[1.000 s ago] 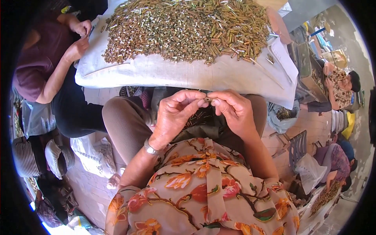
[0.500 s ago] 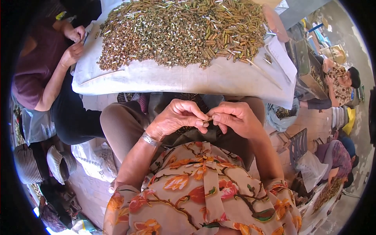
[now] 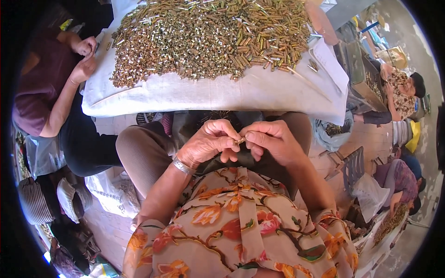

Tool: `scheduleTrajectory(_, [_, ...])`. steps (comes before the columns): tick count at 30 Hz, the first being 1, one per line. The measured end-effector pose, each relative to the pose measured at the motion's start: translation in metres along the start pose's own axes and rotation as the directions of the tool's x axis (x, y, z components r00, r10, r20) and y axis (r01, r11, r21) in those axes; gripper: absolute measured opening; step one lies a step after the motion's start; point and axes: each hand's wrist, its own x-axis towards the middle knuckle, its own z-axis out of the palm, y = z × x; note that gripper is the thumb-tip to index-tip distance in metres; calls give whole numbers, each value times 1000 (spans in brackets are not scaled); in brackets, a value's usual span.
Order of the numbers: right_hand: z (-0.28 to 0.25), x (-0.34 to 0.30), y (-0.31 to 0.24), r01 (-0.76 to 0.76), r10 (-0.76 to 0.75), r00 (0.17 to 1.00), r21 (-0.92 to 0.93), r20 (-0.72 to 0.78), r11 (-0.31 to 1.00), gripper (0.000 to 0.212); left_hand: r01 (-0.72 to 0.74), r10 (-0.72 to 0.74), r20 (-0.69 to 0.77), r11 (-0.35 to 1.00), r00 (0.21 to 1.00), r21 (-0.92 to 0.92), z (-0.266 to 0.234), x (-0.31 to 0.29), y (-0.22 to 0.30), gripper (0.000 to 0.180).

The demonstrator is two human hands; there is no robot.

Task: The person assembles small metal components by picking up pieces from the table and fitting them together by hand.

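Over my lap, in front of the table, my two hands meet fingertip to fingertip. My left hand has thumb and forefinger pinched on one end of a small brass-coloured metal piece. The other end sits in the pinch of my right hand. Fingers cover much of the piece, so its exact kind is hard to make out. Beyond them a broad heap of small brass-coloured metal parts lies on the table: short ring-like sleeves to the left and middle, longer slim cylinders toward the right.
A pale cloth covers the table, with thin sticks and a paper sheet on it. To the left sits a co-worker in a dark red top. A blue plastic bag stands below the table's right corner; a white bag lies lower left.
My joined hands have shifted slightly left in the picture, and the piece between the fingertips is tilted a little differently. Both hands keep their pinch. The whole view has moved slightly.
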Motion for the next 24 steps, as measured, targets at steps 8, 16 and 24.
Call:
scheduleTrajectory(8, [-1,8,11,29,-24,996,53,-86,998,24,-25,24,-159,1000,987,-1,4,4,6,39])
scheduleTrajectory(16, [-82,74,-9,55,11,886,128,-463,990,18,114,711,-77,-4,699,993,-21,72,35,19])
scheduleTrajectory(24, [-127,149,1,-182,-703,684,-979,-194,93,15,267,656,-61,-219,753,938,-19,102,40,12])
